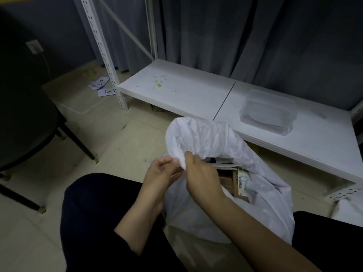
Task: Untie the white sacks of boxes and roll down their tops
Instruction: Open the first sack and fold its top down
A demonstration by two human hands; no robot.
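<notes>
A white plastic sack [206, 214] stands on the floor between my knees, its mouth open. Brown cardboard boxes [231, 181] with a barcode label show inside the opening. The sack's top edge [200, 134] is lifted and arches over the boxes. My left hand [161, 171] pinches the near rim of the sack from the left. Touching it on the right, my right hand [200, 173] grips the same bunched edge. How deep the sack's contents go is hidden by the plastic.
A low white metal shelf [186, 89] runs behind the sack, with a clear lidded plastic box [269, 110] on it. A dark chair [23, 126] stands at the left. Numbered paper slips [104, 87] lie on the floor. Another white sack [349, 213] peeks in at right.
</notes>
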